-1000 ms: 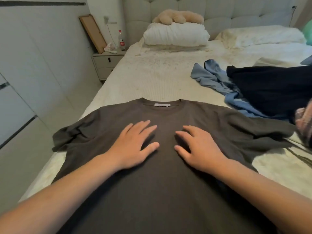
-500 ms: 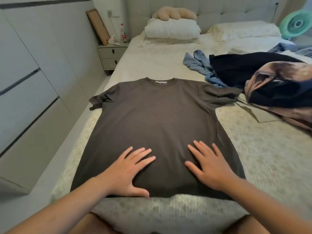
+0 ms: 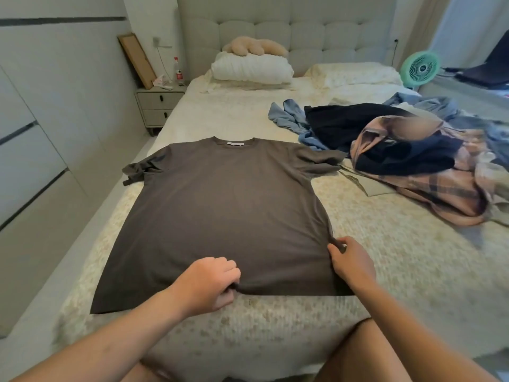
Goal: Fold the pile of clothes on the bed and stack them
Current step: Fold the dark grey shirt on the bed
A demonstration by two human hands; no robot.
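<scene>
Two bare hands grip the near hem of a dark grey-brown short-sleeved T-shirt (image 3: 225,216), which lies flat, collar away, on the cream patterned bed cover (image 3: 399,266). The left hand (image 3: 209,282) has its fingers curled, pinching the hem near its middle against the thumb. The right hand (image 3: 351,261) pinches the shirt's right side edge just above the bottom corner between thumb and bent fingers. Beside the shirt's right sleeve lies the unfolded pile: a pink plaid garment (image 3: 451,199), a black garment (image 3: 338,125) and a light blue garment (image 3: 289,118), overlapping. Farther off, a white pillow (image 3: 252,68) rests against the headboard.
</scene>
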